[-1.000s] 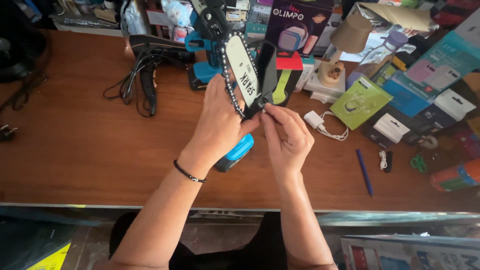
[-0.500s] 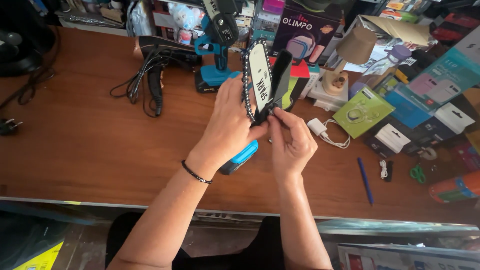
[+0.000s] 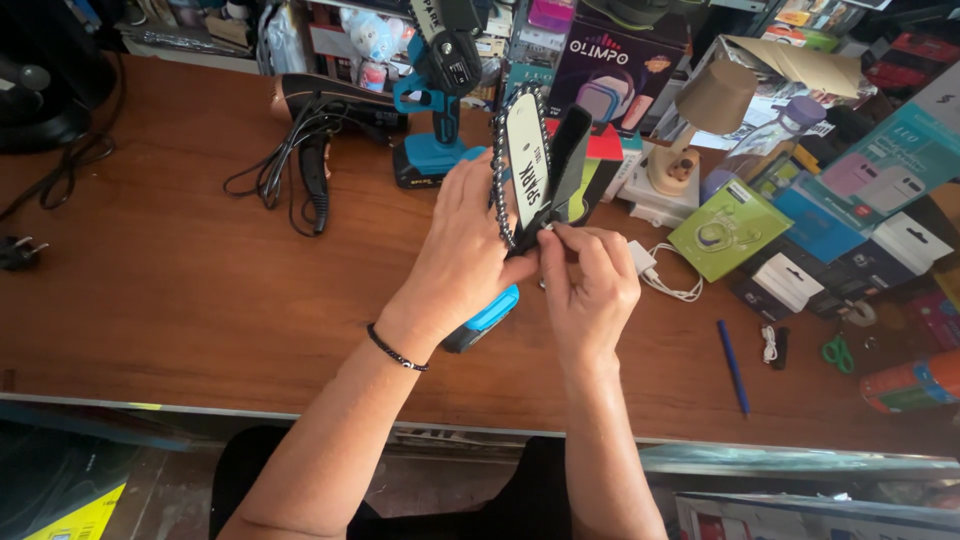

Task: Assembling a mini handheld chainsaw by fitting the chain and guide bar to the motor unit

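Hands meet above the middle of the wooden table (image 3: pixel 180 300), both busy on a small blue chainsaw (image 3: pixel 520 190). The left hand (image 3: pixel 465 255) is closed around the body of the tool, fingers wrapped over it, and a blue part of the body sticks out below the palm toward the near edge. The right hand (image 3: pixel 590 285) is almost closed; its thumb and fingers pinch at the base of the guide bar, where the chain begins. I cannot tell which small part exactly is between the fingertips. The bar stands nearly upright, with the chain running around its edge, and a black cover rises just beside it on the right.

Behind the hands, a second blue chainsaw (image 3: pixel 440 110) stands close to the far edge. To the left of it lies a dark hair dryer (image 3: pixel 320 110) with its black cable in loose loops. More to the left, the table surface is open and wide, with only a black plug (image 3: pixel 20 250) near the left border.

On the right side the room is narrow. A white charger with cable (image 3: pixel 655 270) lies just beside the right hand. Many boxes (image 3: pixel 800 210) crowd the far right corner, among them a green flat box (image 3: pixel 728 228). A blue pen (image 3: pixel 733 367) lies near the front edge, and green scissors (image 3: pixel 838 352) are further right. The front edge of the table runs just under both forearms.
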